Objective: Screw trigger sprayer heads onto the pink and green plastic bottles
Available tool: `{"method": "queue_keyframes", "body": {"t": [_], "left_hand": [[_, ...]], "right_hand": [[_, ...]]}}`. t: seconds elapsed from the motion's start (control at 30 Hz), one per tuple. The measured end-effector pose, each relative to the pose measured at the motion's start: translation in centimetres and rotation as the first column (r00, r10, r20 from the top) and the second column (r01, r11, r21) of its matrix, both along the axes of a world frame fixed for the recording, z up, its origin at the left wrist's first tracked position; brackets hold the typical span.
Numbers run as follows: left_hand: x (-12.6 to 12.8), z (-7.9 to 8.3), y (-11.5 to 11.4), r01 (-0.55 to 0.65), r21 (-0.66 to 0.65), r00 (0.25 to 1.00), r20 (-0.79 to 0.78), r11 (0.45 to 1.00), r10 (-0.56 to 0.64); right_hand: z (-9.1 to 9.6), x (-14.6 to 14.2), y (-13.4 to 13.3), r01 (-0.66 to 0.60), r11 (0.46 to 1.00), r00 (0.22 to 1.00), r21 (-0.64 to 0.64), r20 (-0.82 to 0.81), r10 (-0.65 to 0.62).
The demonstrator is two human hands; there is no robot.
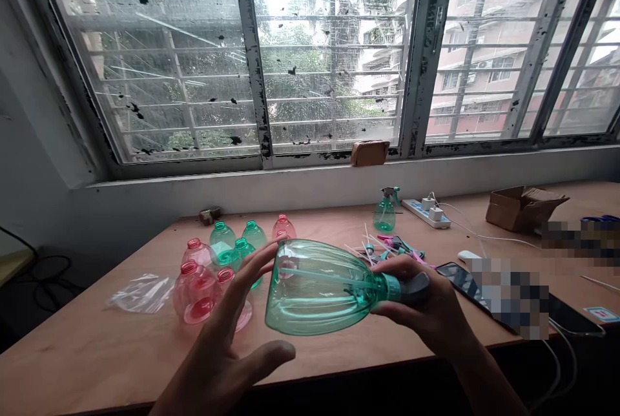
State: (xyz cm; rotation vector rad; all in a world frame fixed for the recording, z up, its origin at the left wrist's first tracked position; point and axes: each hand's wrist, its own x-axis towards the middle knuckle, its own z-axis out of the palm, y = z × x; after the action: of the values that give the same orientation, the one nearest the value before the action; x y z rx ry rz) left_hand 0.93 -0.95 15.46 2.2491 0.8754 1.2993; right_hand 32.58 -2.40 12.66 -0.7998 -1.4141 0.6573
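Observation:
A clear green spray bottle (320, 290) lies sideways in the air above the table, its base to the left. My right hand (431, 306) grips it around the collar and dark spray head at the right end. A pale dip tube runs inside the bottle. My left hand (232, 319) is open at the base, thumb and fingers spread apart; whether its fingertips touch the plastic I cannot tell. Behind that hand stand several headless bottles, pink (196, 293) and green (223, 238). Past the held bottle lies a pile of spray heads with tubes (392, 247).
An upright green spray bottle (385, 212) stands at the back beside a power strip (426, 214). A cardboard box (523, 209) is at the right, with a phone (472, 290) nearer. A clear plastic bag (143, 293) lies left. The wooden table's (97, 351) front edge runs below my hands.

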Motion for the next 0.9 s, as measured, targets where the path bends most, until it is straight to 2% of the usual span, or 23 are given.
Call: {"method": "queue_keyframes", "body": {"t": [0.13,0.23,0.43,0.67,0.9], "left_hand": [[0.9,0.6,-0.5,-0.015,-0.060,0.999,0.051,0.998,0.018],[1.4,0.6,-1.0,-0.028,-0.027,0.999,0.031,0.999,0.029],[0.4,-0.2,-0.5,-0.071,-0.082,0.997,0.023,0.994,0.073],[1.1,0.3,-0.8,-0.023,-0.031,0.999,0.042,0.999,0.025],[0.4,0.0,0.0,-0.058,-0.102,0.996,0.061,0.993,0.064]], "right_hand": [[-0.1,0.2,0.0,0.001,1.000,1.000,0.003,0.028,-0.001],[-0.1,0.3,0.1,0.012,1.000,0.999,0.000,0.050,-0.012],[-0.2,0.3,0.2,0.012,1.000,0.998,0.012,0.064,-0.013],[-0.5,0.5,0.3,0.013,0.999,0.998,0.033,0.060,-0.015],[-0.5,0.4,0.2,-0.020,1.000,1.000,0.008,0.012,0.020]]}}
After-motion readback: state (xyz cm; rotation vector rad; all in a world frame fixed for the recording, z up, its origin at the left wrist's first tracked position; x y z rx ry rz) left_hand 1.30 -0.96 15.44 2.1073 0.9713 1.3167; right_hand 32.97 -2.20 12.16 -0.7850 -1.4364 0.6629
